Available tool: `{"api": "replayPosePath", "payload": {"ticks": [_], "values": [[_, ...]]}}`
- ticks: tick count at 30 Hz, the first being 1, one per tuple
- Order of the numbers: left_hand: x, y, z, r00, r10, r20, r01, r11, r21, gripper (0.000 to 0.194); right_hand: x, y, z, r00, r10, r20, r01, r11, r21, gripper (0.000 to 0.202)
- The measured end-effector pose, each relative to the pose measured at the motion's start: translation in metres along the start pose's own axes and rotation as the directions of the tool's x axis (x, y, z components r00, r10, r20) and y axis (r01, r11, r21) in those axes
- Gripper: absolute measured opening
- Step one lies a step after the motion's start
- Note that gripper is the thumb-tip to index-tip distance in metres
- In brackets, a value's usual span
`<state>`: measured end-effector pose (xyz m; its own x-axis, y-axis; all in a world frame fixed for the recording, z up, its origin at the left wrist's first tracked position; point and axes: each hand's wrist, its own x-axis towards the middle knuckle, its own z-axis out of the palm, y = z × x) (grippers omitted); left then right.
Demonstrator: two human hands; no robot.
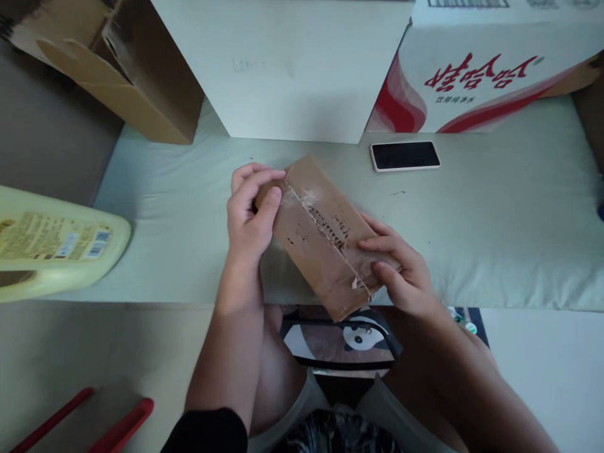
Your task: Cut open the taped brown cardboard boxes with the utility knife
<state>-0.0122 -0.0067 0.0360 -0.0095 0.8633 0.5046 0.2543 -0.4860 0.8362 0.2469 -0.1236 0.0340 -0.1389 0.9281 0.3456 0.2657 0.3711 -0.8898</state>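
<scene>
A small brown cardboard box (306, 251) is held tilted in both hands over the front edge of the table. Along its middle seam the surface is torn and scuffed, with dark marks beside it. My left hand (252, 204) grips the upper left end, thumb on top and fingers at the corner. At the lower right end, my right hand (401, 264) has its thumb and fingers closed around the box's edge. The undersides of the box and some fingertips are hidden.
A phone (406, 156) lies on the pale green cloth (495, 220). Behind stand a white box (292, 69), a red-and-white carton (481, 82) and an open cardboard box (160, 94). A yellow jug (61, 245) lies at left; red bars (123, 428) show below.
</scene>
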Motion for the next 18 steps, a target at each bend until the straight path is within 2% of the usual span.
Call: {"api": "replayPosePath", "payload": {"ticks": [4,7,10,13,15,17,18], "values": [[0.000,0.004,-0.002,0.997,-0.028,0.067,0.025,0.999,0.047,0.029,-0.001,0.001,0.003,1.000,0.006,-0.009,-0.006,1.000,0.000,0.022],[0.000,0.003,-0.003,0.994,-0.059,0.088,0.055,0.997,0.048,0.021,-0.006,0.001,0.002,0.997,0.066,0.034,-0.069,0.992,0.104,0.041],[0.003,0.002,-0.002,0.989,-0.139,0.041,0.140,0.990,-0.011,0.013,-0.010,0.007,0.000,0.990,0.142,0.024,-0.143,0.935,0.324,0.059],[0.009,0.000,-0.003,0.969,-0.236,-0.067,0.228,0.968,-0.109,0.009,-0.012,0.020,-0.003,0.953,0.287,-0.095,-0.243,0.914,0.326,0.054],[0.013,0.001,-0.005,0.931,-0.309,-0.194,0.269,0.941,-0.208,0.011,-0.012,0.029,-0.004,0.913,0.396,-0.098,-0.355,0.889,0.290,0.052],[0.015,0.001,-0.008,0.860,-0.396,-0.323,0.299,0.902,-0.310,0.016,-0.010,0.032,-0.004,0.895,0.443,0.060,-0.439,0.847,0.299,0.052],[0.016,0.001,-0.009,0.822,-0.436,-0.367,0.315,0.884,-0.347,0.018,-0.008,0.031,-0.005,0.893,0.417,0.166,-0.449,0.844,0.292,0.053]]}}
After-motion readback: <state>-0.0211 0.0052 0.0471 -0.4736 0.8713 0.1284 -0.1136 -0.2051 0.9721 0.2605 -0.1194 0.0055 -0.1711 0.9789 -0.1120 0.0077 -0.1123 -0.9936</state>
